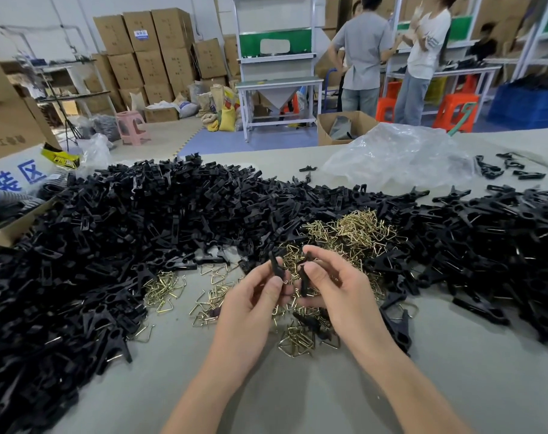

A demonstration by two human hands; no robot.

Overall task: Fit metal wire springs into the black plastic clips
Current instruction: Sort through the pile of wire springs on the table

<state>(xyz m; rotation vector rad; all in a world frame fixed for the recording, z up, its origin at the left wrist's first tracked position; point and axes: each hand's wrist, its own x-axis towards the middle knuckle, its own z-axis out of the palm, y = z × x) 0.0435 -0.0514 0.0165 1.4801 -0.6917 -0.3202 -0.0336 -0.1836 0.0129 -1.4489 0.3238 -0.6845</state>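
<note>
Grip: left hand [253,297] pinches one clip half [277,267] between thumb and forefinger, held upright. The right hand [340,289] pinches a second half [304,278] the same way. The two pieces are close but apart, just below frame centre. No spring seen in either grip, so judged: halves being mated before the wire goes in. To do it well, line up the pivot ends first and keep the fingertips low on the shanks so the upper ends stay free, then feed a spring in open ends first. Springs [355,231] lie heaped just beyond the hands, with more scattered under and left of them. They are within near reach but tangled, so lift one clean. Loose clips [109,233] bank high across the left and middle of the frame and spread again over the right side. Bare table [297,399] shows only at lower centre, around the forearms — that is the room for elbows and for setting work down. Bag [397,156] at upper right, box [6,233] at left edge — both well apart from the hands.
</note>
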